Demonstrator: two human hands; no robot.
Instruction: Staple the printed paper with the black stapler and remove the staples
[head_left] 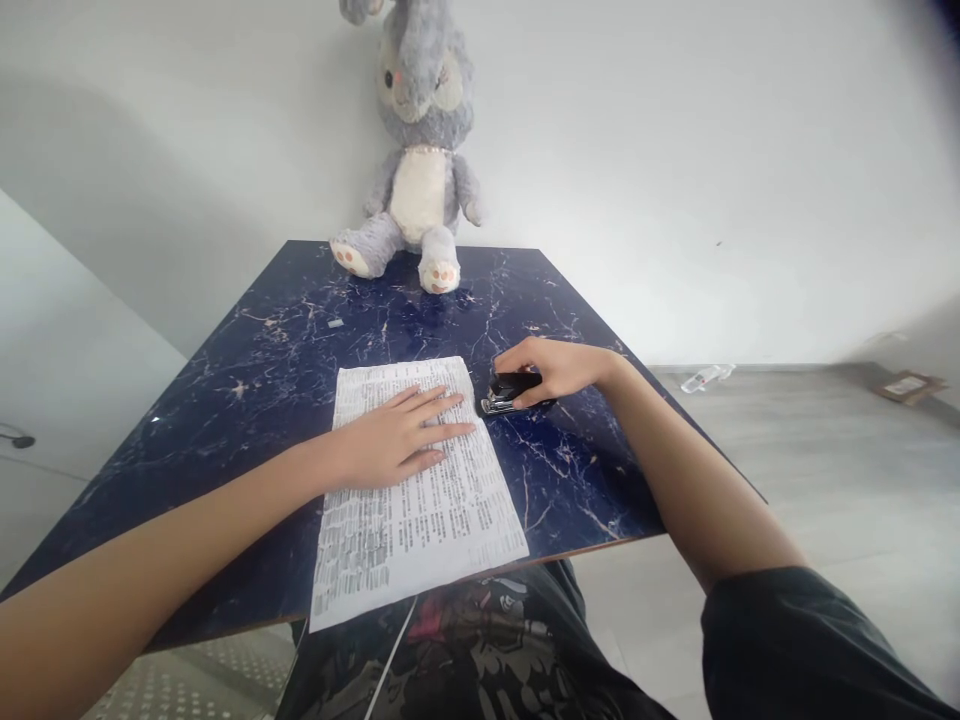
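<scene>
A printed sheet of paper (pixel 435 530) lies on the dark blue marbled table, its lower edge reaching past the table's front edge. Flat on the paper rests my left hand (pixel 401 437), fingers spread. My right hand (pixel 551 370) is closed around a black stapler (pixel 514 388) on the table at the paper's right edge. The stapler's front end points left and meets or nearly meets that edge; whether paper is between its jaws I cannot tell. Part of the stapler is hidden under my fingers.
A grey plush rabbit (pixel 424 190) sits at the back of the table (pixel 247 390) against the wall. A small pale piece (pixel 335 323) lies left of centre. On the floor at right are a clear plastic item (pixel 705 378) and a brown packet (pixel 907 386).
</scene>
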